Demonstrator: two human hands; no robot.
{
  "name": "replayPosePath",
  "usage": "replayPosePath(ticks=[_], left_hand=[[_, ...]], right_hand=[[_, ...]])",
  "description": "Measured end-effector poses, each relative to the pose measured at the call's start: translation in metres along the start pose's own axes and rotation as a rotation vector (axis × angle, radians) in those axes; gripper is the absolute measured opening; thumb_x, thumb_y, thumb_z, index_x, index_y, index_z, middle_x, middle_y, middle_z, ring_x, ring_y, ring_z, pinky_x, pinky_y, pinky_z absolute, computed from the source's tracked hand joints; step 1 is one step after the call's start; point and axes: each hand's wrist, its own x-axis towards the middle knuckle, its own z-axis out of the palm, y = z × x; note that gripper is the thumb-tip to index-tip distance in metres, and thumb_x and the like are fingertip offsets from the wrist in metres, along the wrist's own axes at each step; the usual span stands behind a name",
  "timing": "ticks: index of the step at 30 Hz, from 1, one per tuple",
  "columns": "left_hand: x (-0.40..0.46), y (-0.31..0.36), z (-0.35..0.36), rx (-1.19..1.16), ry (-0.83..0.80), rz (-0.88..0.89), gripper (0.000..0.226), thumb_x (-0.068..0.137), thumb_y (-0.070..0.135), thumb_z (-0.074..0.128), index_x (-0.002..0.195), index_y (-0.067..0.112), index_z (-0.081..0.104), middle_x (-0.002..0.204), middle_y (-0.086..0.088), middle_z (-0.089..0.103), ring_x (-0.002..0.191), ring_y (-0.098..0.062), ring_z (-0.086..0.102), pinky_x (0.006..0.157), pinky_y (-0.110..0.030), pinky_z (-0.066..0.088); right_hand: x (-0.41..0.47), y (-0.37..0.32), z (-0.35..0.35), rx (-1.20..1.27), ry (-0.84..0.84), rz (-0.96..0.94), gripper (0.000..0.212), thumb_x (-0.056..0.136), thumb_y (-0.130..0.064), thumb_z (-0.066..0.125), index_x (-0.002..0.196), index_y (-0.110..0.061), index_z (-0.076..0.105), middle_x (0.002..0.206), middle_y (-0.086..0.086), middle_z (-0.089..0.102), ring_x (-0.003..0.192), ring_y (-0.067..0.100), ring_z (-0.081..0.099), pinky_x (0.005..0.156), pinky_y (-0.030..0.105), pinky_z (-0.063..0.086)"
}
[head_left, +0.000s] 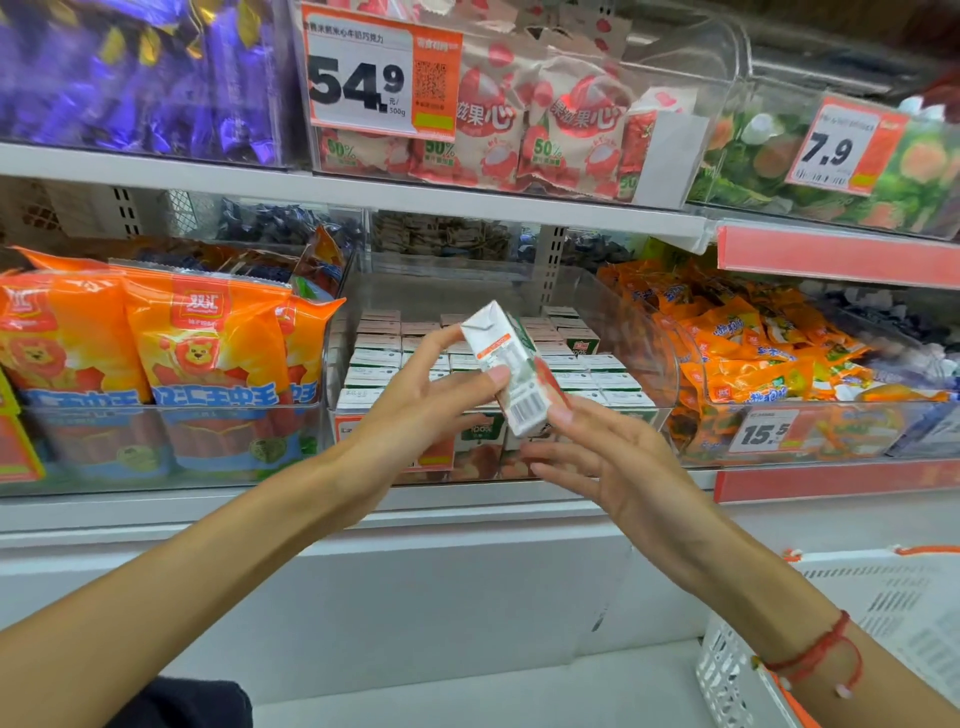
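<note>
Carton (522, 387), rectangular, glossy, pinched in left hand (415, 410)

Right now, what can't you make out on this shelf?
- Head view: print on the carton is blurred and too small.
- Head view: the left hand hides most of the bin's price tag.
- Head view: the basket is cut off by the right and bottom edges.

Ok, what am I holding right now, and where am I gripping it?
A small drink carton: left hand pinches its upper half, right hand touches its lower end.
</note>
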Motion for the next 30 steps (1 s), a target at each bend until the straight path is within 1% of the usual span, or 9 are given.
replayPosePath(ticks=[3, 5, 10, 15, 18, 21, 24, 27, 30], left_hand=[[0.002, -0.003, -0.006, 0.059, 0.023, -0.004, 0.045, 0.084, 0.027, 0.071, 0.123, 0.046, 0.057, 0.119, 0.013, 0.068, 0.111, -0.001, 0.063, 0.089, -0.022, 0.053], [0.004, -0.006, -0.006, -0.031, 0.037, -0.048, 0.047, 0.079, 0.019, 0.076, 0.122, 0.033, 0.06, 0.114, 0.006, 0.071, 0.103, -0.007, 0.069, 0.078, -0.019, 0.056], [0.01, -0.01, -0.004, -0.224, 0.149, -0.157, 0.069, 0.061, 0.041, 0.078, 0.122, 0.019, 0.054, 0.096, -0.002, 0.077, 0.091, -0.019, 0.074, 0.076, -0.027, 0.06], [0.012, -0.011, -0.005, -0.217, 0.207, -0.146, 0.044, 0.082, 0.036, 0.07, 0.122, 0.023, 0.057, 0.096, 0.004, 0.077, 0.091, -0.012, 0.073, 0.077, -0.022, 0.059], [0.017, -0.009, -0.005, -0.207, 0.3, -0.108, 0.035, 0.09, 0.032, 0.065, 0.123, 0.022, 0.059, 0.099, 0.005, 0.076, 0.093, -0.009, 0.072, 0.079, -0.019, 0.057], [0.034, -0.001, -0.002, -0.175, 0.356, -0.059, 0.037, 0.092, 0.027, 0.065, 0.127, 0.02, 0.055, 0.109, 0.001, 0.073, 0.098, -0.011, 0.071, 0.08, -0.019, 0.057], [0.07, 0.004, 0.012, -0.063, 0.345, -0.006, 0.039, 0.093, 0.022, 0.064, 0.129, 0.018, 0.05, 0.115, -0.004, 0.067, 0.103, -0.015, 0.067, 0.081, -0.023, 0.054], [0.114, 0.002, 0.036, 0.082, 0.313, 0.042, 0.04, 0.094, 0.021, 0.064, 0.13, 0.021, 0.046, 0.112, -0.003, 0.065, 0.099, -0.016, 0.065, 0.077, -0.024, 0.053], [0.155, -0.01, 0.058, 0.313, 0.259, 0.099, 0.047, 0.093, 0.025, 0.064, 0.136, 0.017, 0.046, 0.124, -0.005, 0.061, 0.107, -0.021, 0.06, 0.093, -0.036, 0.051]], right_hand=[[0.001, 0.002, -0.001, -0.155, 0.142, -0.116, 0.048, 0.064, -0.026, 0.083, 0.11, -0.026, 0.071, 0.104, -0.006, 0.074, 0.092, 0.011, 0.072, 0.076, 0.02, 0.057], [0.003, 0.002, -0.002, -0.257, 0.23, -0.178, 0.049, 0.066, -0.016, 0.084, 0.109, -0.034, 0.068, 0.104, -0.013, 0.072, 0.087, 0.005, 0.07, 0.071, 0.017, 0.055], [0.009, 0.008, -0.008, -0.32, 0.223, -0.288, 0.055, 0.075, -0.007, 0.079, 0.112, -0.044, 0.063, 0.114, -0.02, 0.066, 0.095, -0.001, 0.066, 0.073, 0.015, 0.054], [0.026, 0.015, -0.018, -0.447, 0.214, -0.358, 0.039, 0.086, -0.018, 0.071, 0.121, -0.034, 0.061, 0.118, -0.022, 0.065, 0.104, -0.002, 0.064, 0.082, 0.011, 0.051], [0.039, 0.022, -0.033, -1.017, 0.324, -0.453, 0.033, 0.094, -0.031, 0.059, 0.128, -0.03, 0.059, 0.128, -0.019, 0.058, 0.121, 0.001, 0.052, 0.1, 0.009, 0.036], [0.051, 0.028, -0.054, -1.446, 0.314, -0.348, 0.048, 0.099, -0.046, 0.042, 0.14, -0.022, 0.048, 0.149, -0.003, 0.043, 0.14, 0.014, 0.033, 0.114, 0.027, 0.026], [0.057, 0.034, -0.066, -1.538, 0.304, -0.24, 0.063, 0.096, -0.059, 0.024, 0.143, -0.022, 0.043, 0.154, 0.001, 0.036, 0.142, 0.017, 0.028, 0.116, 0.031, 0.019], [0.06, 0.036, -0.068, -1.584, 0.293, -0.235, 0.065, 0.096, -0.062, 0.02, 0.144, -0.023, 0.041, 0.152, -0.001, 0.04, 0.139, 0.015, 0.032, 0.114, 0.03, 0.019], [0.062, 0.035, -0.07, -1.578, 0.289, -0.23, 0.066, 0.095, -0.063, 0.019, 0.144, -0.025, 0.041, 0.151, -0.003, 0.04, 0.139, 0.013, 0.032, 0.113, 0.03, 0.021]])
